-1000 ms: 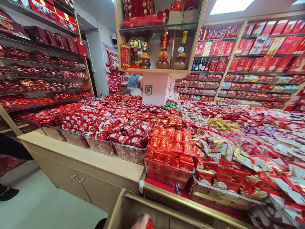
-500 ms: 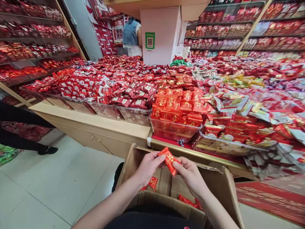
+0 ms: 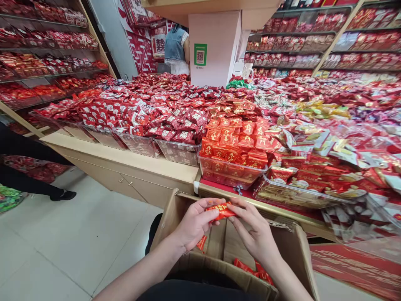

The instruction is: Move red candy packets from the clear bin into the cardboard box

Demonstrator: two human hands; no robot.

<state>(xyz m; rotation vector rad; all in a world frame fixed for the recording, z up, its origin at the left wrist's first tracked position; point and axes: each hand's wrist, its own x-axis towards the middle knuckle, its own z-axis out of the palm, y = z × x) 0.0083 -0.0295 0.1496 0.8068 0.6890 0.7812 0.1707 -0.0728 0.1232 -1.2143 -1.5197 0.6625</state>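
A red wrapped candy (image 3: 222, 210) with gold lettering lies level between my two hands. My left hand (image 3: 198, 220) pinches its left end between thumb and fingers. The thumb and fingers of my right hand (image 3: 252, 225) close on its right end. Both hands hover over an open cardboard box (image 3: 216, 262). Down in the box lie several more red candies (image 3: 247, 267), and another red candy (image 3: 201, 243) shows partly behind my left wrist.
Clear bins heaped with red candies (image 3: 232, 154) line the counter (image 3: 125, 152) ahead. Durian-labelled packets (image 3: 300, 175) fill the bin to the right. A person's legs (image 3: 34, 184) stand at left; another person (image 3: 176, 46) is behind the white pillar (image 3: 214, 50).
The candy has turned from slanted to nearly level. My right hand's fingers have extended along its top and right end. The view has shifted slightly.
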